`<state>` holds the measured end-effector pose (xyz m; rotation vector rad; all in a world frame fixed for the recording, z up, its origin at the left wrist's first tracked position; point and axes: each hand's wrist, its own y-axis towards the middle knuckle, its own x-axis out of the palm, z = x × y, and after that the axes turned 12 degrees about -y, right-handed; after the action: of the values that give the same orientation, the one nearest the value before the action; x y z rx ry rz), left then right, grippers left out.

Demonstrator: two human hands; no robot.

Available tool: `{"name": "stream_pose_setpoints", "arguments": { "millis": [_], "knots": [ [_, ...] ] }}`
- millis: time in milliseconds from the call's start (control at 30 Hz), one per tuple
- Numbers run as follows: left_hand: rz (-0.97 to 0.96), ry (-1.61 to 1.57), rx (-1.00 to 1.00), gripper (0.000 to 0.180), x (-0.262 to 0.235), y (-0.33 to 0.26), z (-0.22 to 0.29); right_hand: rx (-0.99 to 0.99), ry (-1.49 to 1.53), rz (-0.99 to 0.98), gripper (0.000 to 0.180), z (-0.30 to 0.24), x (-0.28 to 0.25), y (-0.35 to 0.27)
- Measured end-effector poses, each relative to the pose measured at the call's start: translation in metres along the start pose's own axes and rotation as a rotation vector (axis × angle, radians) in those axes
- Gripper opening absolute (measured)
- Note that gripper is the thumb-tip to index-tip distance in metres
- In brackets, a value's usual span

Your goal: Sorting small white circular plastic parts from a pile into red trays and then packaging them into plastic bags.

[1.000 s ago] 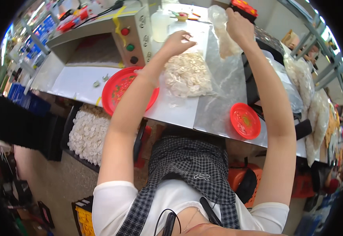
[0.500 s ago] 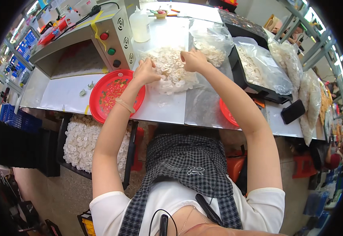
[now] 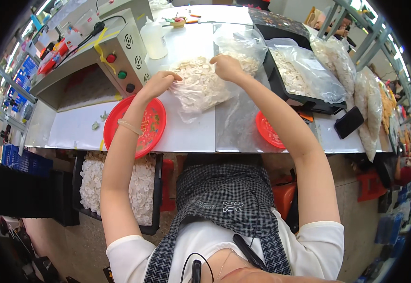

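head view: both hands, left (image 3: pixel 157 84) and right (image 3: pixel 226 67), grip closed on clear bag (image 3: pixel 199 89) of white pieces.

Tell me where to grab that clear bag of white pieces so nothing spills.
Take the clear bag at its open top edge, from both sides, where the left hand and right hand already pinch it. It lies slumped and full on the table, mouth facing away.

Red plate (image 3: pixel 144 123) on the white table (image 3: pixel 186 134), just below the left hand. Grey box with red, green and black buttons (image 3: pixel 120 52) left of that hand; white squeeze bottle (image 3: pixel 154 38) above it. Smaller red plate (image 3: pixel 267 129) below the right forearm. Black tray with bagged white pieces (image 3: pixel 299 75) right of the right hand; black phone (image 3: pixel 349 121) farther right. Crate of white pieces (image 3: pixel 120 188) under the table.
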<state>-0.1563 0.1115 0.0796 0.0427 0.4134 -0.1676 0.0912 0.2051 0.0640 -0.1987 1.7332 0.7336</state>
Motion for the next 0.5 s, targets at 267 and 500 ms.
{"name": "stream_pose_setpoints", "arguments": {
  "millis": [267,500],
  "knots": [
    [0.074,0.504,0.302,0.016,0.057,0.013,0.021,-0.039,0.355,-0.083,0.032,-0.021,-0.003,0.002],
    [0.206,0.723,0.84,0.012,0.067,0.033,0.019,-0.059,0.349,0.018,0.017,-0.015,-0.006,-0.022]
  ]
}}
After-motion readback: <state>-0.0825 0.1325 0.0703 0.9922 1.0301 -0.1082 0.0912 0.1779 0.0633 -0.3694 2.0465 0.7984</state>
